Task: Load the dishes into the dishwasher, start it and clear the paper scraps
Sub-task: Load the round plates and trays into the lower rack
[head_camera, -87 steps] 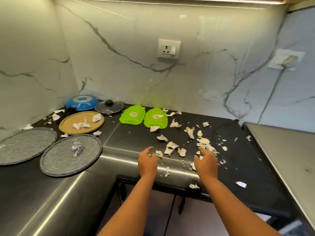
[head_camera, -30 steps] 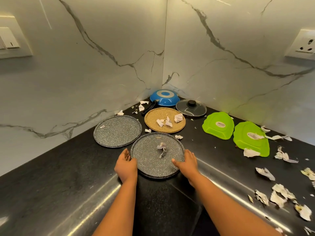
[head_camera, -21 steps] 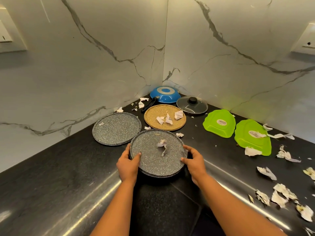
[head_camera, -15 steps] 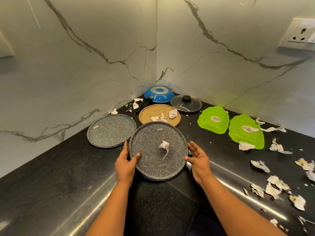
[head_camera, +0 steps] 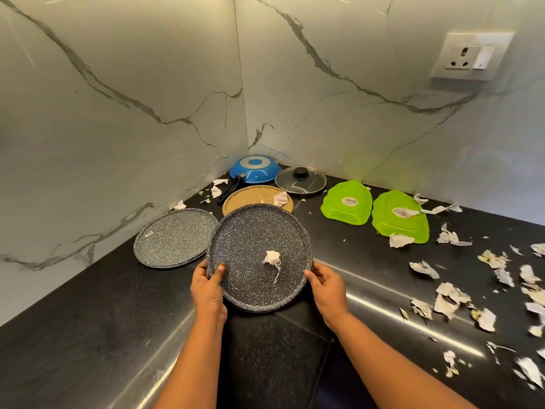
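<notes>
Fingers (head_camera: 313,269) of the right hand (head_camera: 327,287) curl round the right rim of the dark speckled plate (head_camera: 250,231), and the left hand (head_camera: 208,290) grips the left rim, thumb on top. 1 crumpled paper scrap (head_camera: 272,257) lies on this tilted plate. Loose scraps (head_camera: 448,296) litter the counter (head_camera: 73,335) at right. Beyond, another speckled plate (head_camera: 174,237) lies flat and a tan plate (head_camera: 247,196) holds scraps. Farthest are a blue pan (head_camera: 255,169), a glass lid (head_camera: 300,181) and 2 green dishes (head_camera: 346,206).

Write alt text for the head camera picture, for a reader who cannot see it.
The left hand and right hand hold a dark speckled plate by its rim over a black counter, a paper scrap on it. Behind lie a blue pan and two green dishes.
</notes>
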